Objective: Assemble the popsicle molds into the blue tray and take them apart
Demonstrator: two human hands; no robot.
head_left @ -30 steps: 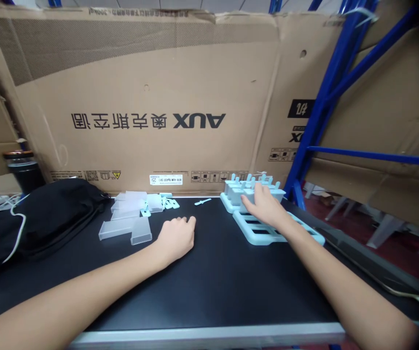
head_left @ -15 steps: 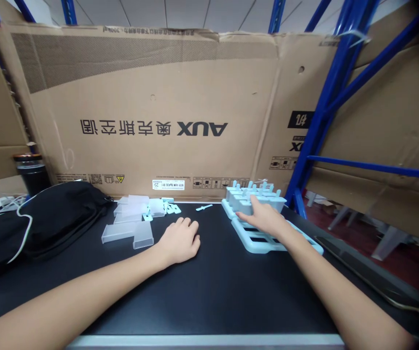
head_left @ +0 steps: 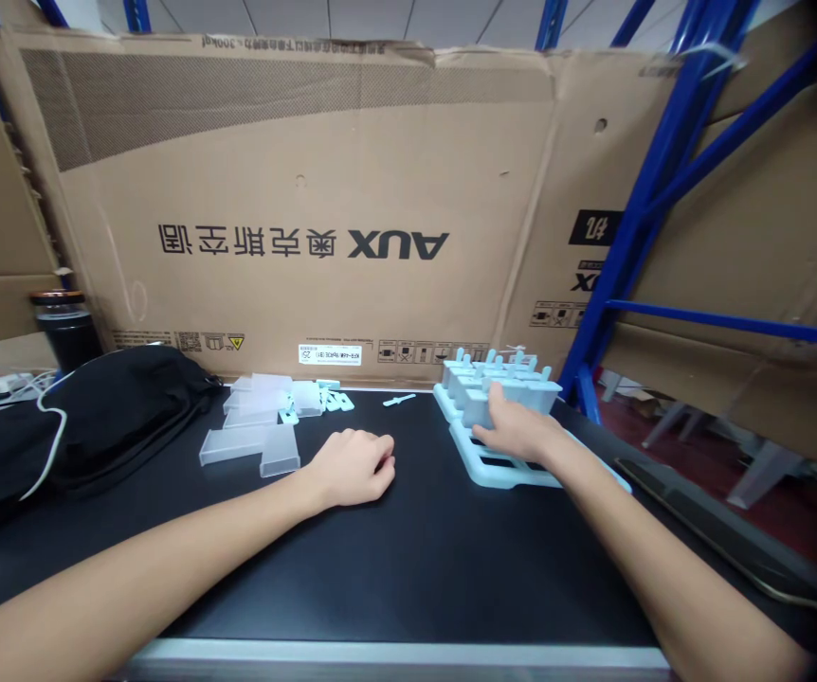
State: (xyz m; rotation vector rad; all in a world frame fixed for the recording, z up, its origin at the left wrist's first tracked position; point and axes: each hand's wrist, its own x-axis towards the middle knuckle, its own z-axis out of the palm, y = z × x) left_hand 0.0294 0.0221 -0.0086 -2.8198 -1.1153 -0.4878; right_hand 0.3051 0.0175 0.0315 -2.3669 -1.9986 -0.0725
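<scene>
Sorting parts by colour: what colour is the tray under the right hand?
Pale blue. The tray shows best in the head view, under the right hand.

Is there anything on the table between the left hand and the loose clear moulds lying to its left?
Nothing visible does. The left hand rests on the black table, and only bare tabletop separates it from the nearest clear mould. The right hand is on the blue mould tray, well aside.

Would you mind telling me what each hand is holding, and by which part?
The left hand rests on the black table, holding nothing. The right hand touches a filled popsicle mould in the blue tray; no clear grip shows.
</scene>
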